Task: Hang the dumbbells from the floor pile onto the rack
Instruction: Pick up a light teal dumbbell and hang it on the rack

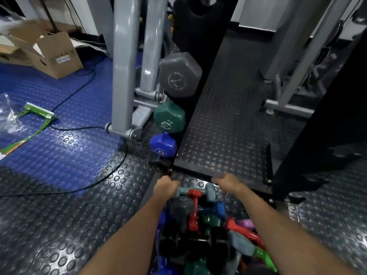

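A black upright rack (200, 46) carries a grey dumbbell (179, 74), a green one (169, 117), a blue one (162, 145) and a small black one (158, 164) at the bottom. The floor pile (200, 231) of coloured dumbbells lies between my forearms; a grey-blue one (209, 192) and a red one (193, 211) are on top. My left hand (166, 186) is at the left corner of the rack's base bar (244, 182), just below the black dumbbell. My right hand (226, 183) lies at that bar's front edge. Both hands show their backs, blurred, fingers hidden.
Grey machine posts (127, 62) stand left of the rack, with a black cable (83, 128) running across the studded floor. Cardboard boxes (49, 54) and a green package (37, 114) lie at the left. More machine frames (294, 66) stand at the right.
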The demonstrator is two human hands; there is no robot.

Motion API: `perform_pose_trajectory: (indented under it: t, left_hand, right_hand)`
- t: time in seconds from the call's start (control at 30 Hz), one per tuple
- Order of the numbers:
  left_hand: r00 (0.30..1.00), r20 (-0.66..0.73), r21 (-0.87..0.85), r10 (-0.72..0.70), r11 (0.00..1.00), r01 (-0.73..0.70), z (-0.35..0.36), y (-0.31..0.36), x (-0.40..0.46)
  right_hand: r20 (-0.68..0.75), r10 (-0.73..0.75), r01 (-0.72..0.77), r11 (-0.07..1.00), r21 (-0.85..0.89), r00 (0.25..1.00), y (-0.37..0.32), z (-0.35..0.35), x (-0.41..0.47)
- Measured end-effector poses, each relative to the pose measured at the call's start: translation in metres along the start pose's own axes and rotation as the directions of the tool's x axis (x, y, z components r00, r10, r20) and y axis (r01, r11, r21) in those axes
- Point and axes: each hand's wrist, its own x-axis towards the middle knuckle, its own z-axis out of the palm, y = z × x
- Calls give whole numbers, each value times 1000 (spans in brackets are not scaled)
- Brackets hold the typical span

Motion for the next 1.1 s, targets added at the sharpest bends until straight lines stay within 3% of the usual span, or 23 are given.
perform_pose_trajectory:
  t: [0.17, 0.3, 0.43, 0.53, 0.67, 0.97, 1.1]
  left_hand:
    - [992, 63, -15, -107, 994, 108, 15, -9, 29]
    - [975, 155, -146, -162, 972, 185, 31, -22, 50]
    - [973, 160, -127, -166, 974, 187, 40, -23, 57]
    - [974, 158, -109, -164, 977, 182, 42, -22, 59]
    - [980, 142, -142, -140, 977, 160, 43, -23, 55]
    - [999, 38, -348, 38, 937, -23, 35, 7, 36]
    - [988, 104, -456, 114, 889, -54, 22, 34, 21]
  right_hand:
    - [31, 82, -80, 995, -59, 996, 28, 23, 28]
    - [21, 114, -112, 991, -70, 993, 51, 42, 55]
    - [24, 61, -60, 997, -43, 998, 59, 59, 73]
    - [-32, 1, -7, 986, -168, 999, 44, 62, 67]
    - [-99, -11, -12, 973, -231, 995, 38, 67, 56]
    - [-306, -128, 86, 985, -147, 943, 24, 23, 16]
    - [-388, -180, 157, 983, -90, 904, 19, -9, -7]
